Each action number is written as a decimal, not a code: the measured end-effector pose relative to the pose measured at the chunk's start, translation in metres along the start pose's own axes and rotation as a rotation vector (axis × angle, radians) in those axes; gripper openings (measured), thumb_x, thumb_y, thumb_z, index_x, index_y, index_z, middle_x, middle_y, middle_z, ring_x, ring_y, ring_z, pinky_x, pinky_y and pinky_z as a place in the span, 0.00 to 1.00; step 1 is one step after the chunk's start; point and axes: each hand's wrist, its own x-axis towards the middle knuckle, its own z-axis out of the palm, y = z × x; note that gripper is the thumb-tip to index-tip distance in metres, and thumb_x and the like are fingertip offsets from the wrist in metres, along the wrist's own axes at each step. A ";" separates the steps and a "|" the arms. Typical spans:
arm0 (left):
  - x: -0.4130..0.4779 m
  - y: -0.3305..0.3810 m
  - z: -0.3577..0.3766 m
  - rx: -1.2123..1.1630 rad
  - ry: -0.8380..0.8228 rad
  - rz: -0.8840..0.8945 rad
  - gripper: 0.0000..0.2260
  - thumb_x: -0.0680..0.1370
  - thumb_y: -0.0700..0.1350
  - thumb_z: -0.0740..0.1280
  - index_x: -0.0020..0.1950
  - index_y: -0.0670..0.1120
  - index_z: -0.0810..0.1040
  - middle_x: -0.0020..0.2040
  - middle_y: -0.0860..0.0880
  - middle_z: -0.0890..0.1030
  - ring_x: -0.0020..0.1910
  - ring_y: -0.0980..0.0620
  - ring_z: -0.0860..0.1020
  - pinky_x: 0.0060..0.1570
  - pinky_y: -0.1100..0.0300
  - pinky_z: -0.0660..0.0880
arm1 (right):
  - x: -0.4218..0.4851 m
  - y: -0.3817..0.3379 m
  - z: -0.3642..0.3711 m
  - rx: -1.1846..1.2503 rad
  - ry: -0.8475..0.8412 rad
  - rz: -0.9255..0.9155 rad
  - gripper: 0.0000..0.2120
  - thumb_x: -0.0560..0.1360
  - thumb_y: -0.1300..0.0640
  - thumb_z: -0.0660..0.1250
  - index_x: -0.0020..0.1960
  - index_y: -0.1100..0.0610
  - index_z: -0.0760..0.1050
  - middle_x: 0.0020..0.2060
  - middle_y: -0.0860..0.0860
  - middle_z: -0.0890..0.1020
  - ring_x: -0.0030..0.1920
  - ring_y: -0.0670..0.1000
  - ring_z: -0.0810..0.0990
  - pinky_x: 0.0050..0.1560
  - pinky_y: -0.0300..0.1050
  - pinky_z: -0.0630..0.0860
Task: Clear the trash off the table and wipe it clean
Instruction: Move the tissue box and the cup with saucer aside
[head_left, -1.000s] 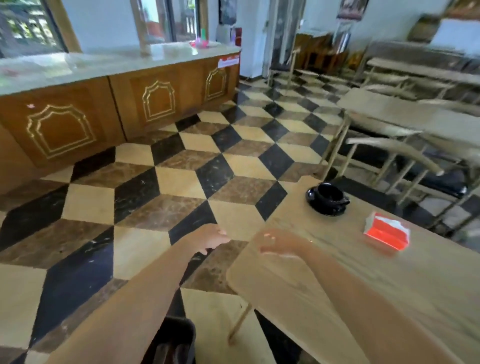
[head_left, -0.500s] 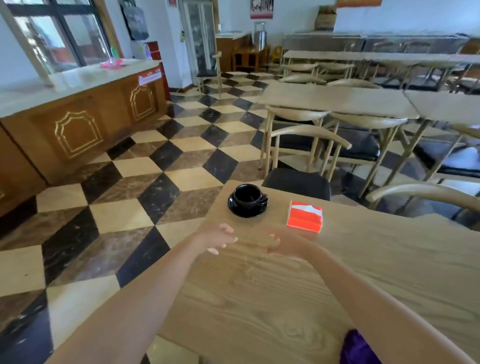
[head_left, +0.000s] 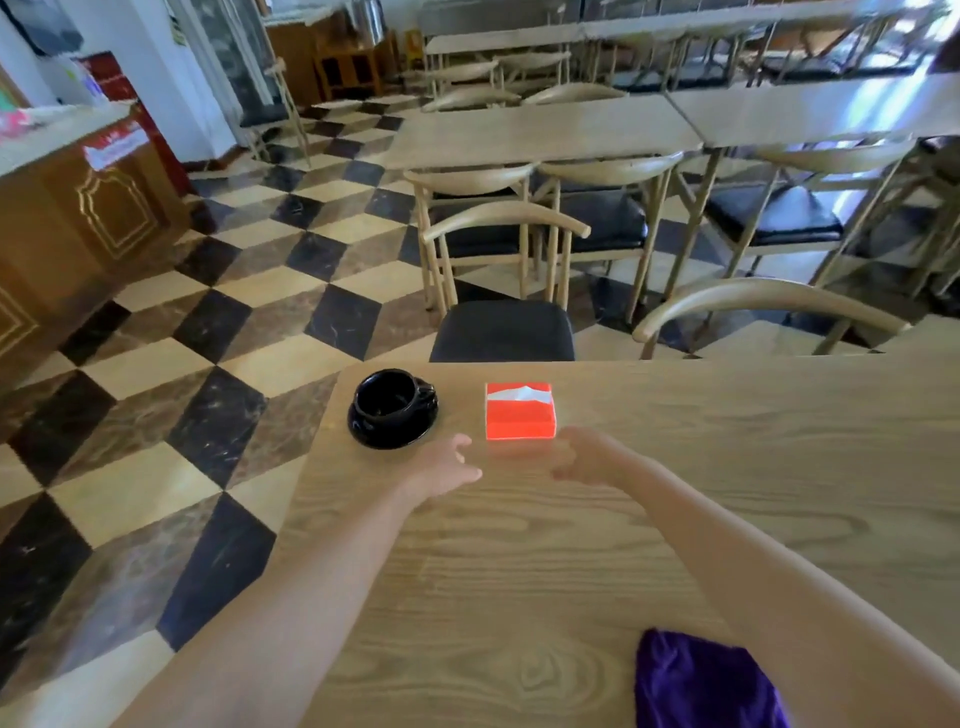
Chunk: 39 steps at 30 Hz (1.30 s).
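On the light wooden table a black cup on a black saucer stands near the far left corner. To its right lies a red tissue box with white tissue showing at its top. A purple cloth lies at the near edge, partly under my right forearm. My left hand hovers just in front of the saucer, fingers apart, empty. My right hand hovers just in front of the box's right corner, fingers loose, holding nothing.
A black-seated wooden chair is pushed against the table's far side, another chair back to its right. More tables and chairs fill the room behind. A wooden counter stands at left across the chequered floor.
My view has swung right from the floor onto the table. Both hands have moved forward over the tabletop, closer to the cup and the red box. The purple cloth has come into view.
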 end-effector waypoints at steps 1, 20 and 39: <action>0.011 0.002 0.001 -0.008 0.003 0.004 0.29 0.75 0.48 0.66 0.75 0.48 0.60 0.71 0.45 0.70 0.65 0.48 0.73 0.61 0.56 0.71 | 0.008 0.003 -0.003 0.010 0.017 0.038 0.34 0.73 0.51 0.70 0.74 0.57 0.60 0.70 0.56 0.69 0.68 0.56 0.69 0.64 0.45 0.66; 0.162 -0.008 0.038 -0.189 0.159 0.188 0.46 0.68 0.44 0.77 0.77 0.43 0.52 0.73 0.46 0.67 0.71 0.48 0.66 0.69 0.53 0.64 | 0.153 0.018 0.022 0.239 0.059 0.174 0.51 0.66 0.59 0.75 0.77 0.52 0.45 0.74 0.56 0.57 0.72 0.59 0.61 0.67 0.54 0.68; 0.143 0.096 0.080 -0.273 0.303 0.328 0.43 0.68 0.44 0.76 0.77 0.47 0.56 0.69 0.48 0.72 0.65 0.49 0.73 0.60 0.54 0.75 | 0.097 0.109 -0.036 0.404 0.360 0.052 0.44 0.66 0.59 0.74 0.74 0.47 0.53 0.60 0.53 0.75 0.57 0.54 0.76 0.48 0.43 0.69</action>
